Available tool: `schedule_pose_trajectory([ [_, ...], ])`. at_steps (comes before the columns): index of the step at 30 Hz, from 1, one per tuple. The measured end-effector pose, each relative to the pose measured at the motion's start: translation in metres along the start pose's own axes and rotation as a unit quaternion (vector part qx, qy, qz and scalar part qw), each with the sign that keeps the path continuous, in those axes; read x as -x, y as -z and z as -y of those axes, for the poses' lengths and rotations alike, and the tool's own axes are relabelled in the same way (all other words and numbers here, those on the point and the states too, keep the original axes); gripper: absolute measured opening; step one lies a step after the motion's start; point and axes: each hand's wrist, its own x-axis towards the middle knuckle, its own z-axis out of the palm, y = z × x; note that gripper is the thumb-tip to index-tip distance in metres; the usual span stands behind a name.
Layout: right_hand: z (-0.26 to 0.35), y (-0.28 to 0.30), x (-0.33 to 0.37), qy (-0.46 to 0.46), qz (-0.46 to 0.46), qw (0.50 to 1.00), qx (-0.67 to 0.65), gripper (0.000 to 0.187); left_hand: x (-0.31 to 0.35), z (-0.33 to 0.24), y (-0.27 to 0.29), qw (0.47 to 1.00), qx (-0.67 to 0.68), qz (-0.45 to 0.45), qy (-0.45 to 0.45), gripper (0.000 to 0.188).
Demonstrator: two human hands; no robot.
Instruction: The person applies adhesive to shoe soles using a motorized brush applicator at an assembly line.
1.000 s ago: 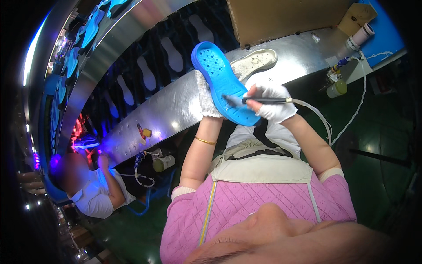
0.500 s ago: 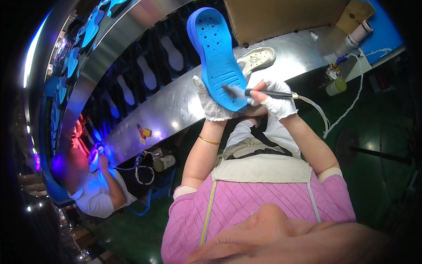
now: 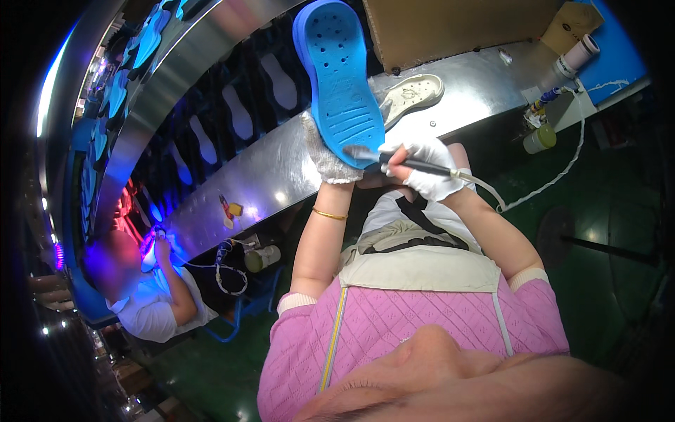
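Note:
A large blue shoe sole (image 3: 342, 91) with small holes toward its far end is held up over the metal bench. My left hand (image 3: 327, 158), in a pale knit glove, is closed around its near end from the left and below; most of its fingers are hidden behind the sole. My right hand (image 3: 425, 169), in a white glove with bare fingertips, grips a brush (image 3: 422, 165) with a black handle. The bristles touch the sole's near end. A pale tube runs from the handle's back end. Behind the sole, a cream sole (image 3: 413, 96) with holes lies on the bench.
The metal bench (image 3: 260, 179) runs diagonally beside a conveyor carrying several pale soles (image 3: 279, 82). A cardboard box (image 3: 450, 32) stands at the back. Right lie a roll (image 3: 578, 53) and a capped jar (image 3: 540, 139). At left, a co-worker (image 3: 158, 299) sits under blue light.
The blue sole and my left hand have shifted slightly left and away from me. The brush has moved left and down to the sole's near end.

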Motion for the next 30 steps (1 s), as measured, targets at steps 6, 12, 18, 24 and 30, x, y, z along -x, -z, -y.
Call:
schedule_pose_trajectory([
  [6, 0.004, 0.006, -0.007, -0.028, -0.076, 0.995, -0.051, 0.008, -0.007, -0.01, -0.005, 0.999, 0.006, 0.026, 0.037, 0.088],
  [12, 0.0, 0.009, 0.002, -0.13, 0.028, 0.988, -0.072, 0.012, -0.016, -0.022, -0.006, 0.991, 0.048, 0.085, 0.091, 0.09],
  [18, 0.008, 0.015, 0.001, -0.06, 0.0, 0.993, -0.101, 0.012, -0.019, -0.03, -0.003, 0.99, 0.016, 0.033, 0.133, 0.078],
  [24, 0.011, 0.012, -0.023, 0.175, 0.046, 0.958, 0.222, 0.016, -0.032, -0.039, -0.015, 0.98, -0.053, -0.027, 0.19, 0.062],
  [30, 0.024, 0.025, -0.031, -0.056, 0.085, 0.979, 0.179, 0.017, -0.037, -0.04, -0.025, 0.936, -0.203, -0.056, 0.281, 0.049],
])
